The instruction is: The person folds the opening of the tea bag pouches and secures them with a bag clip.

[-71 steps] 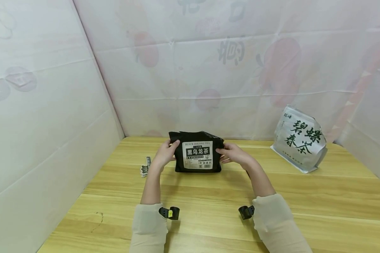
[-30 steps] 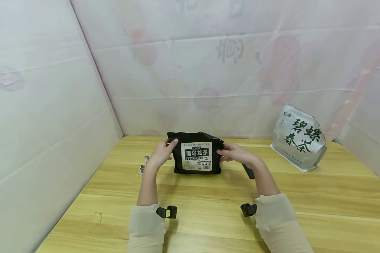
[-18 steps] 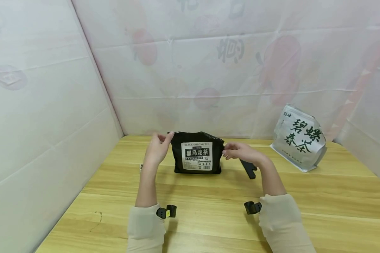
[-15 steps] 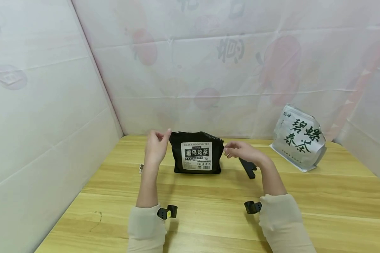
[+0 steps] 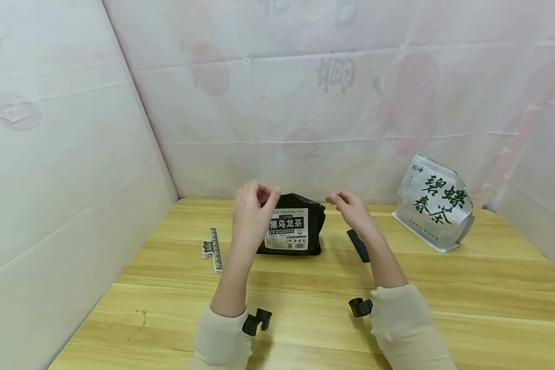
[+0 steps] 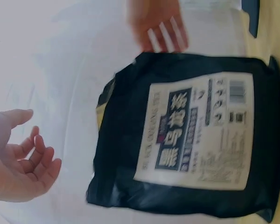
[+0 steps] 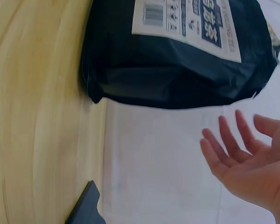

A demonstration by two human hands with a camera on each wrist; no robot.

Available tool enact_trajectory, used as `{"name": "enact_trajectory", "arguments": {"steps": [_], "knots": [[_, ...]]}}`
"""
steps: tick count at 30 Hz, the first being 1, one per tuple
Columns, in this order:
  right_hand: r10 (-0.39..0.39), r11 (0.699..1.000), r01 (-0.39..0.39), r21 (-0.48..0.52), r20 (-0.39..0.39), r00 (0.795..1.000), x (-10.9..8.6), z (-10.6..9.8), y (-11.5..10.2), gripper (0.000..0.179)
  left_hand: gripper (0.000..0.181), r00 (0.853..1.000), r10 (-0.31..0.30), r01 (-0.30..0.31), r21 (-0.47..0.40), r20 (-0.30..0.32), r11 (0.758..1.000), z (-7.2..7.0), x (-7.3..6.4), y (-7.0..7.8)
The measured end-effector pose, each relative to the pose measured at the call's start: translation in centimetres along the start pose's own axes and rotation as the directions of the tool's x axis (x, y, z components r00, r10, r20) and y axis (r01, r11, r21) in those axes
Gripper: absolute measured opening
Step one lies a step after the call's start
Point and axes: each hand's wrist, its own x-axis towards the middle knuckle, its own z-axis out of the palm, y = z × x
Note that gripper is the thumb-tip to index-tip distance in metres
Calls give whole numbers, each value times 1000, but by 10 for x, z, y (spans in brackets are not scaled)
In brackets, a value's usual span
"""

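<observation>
A black bag of oolong tea [image 5: 289, 229] with a white label stands upright on the table, its top edge ragged and partly gaping. My left hand [image 5: 253, 213] hovers in front of its upper left corner in the head view, hiding that part. The left wrist view shows this left hand [image 6: 25, 161] apart from the bag's top, fingers loosely bent around nothing. Near the upper right corner is my right hand [image 5: 351, 206]. In the right wrist view the right hand [image 7: 252, 156] has spread, relaxed fingers just off the bag's edge.
Left of the bag lies a clip with a piano-key pattern [image 5: 216, 251]. A flat black object [image 5: 358, 245] lies to the right, beside my right forearm. A silver-white tea bag [image 5: 437, 205] stands at the back right. Pale printed cloth [image 5: 277, 103] hangs behind the wooden table [image 5: 314, 308].
Both hands have let go of the black tea bag's sides. The left hand moved out left, then up and right across its corner; the right hand rose slightly. The bag stays standing.
</observation>
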Motion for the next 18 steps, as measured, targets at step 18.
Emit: {"name": "enact_trajectory", "arguments": {"steps": [18], "knots": [[-185,973,186,137,-19,982,3,26,-7,45,22,953,300,-295,302,32,906,50,7,-6]]}}
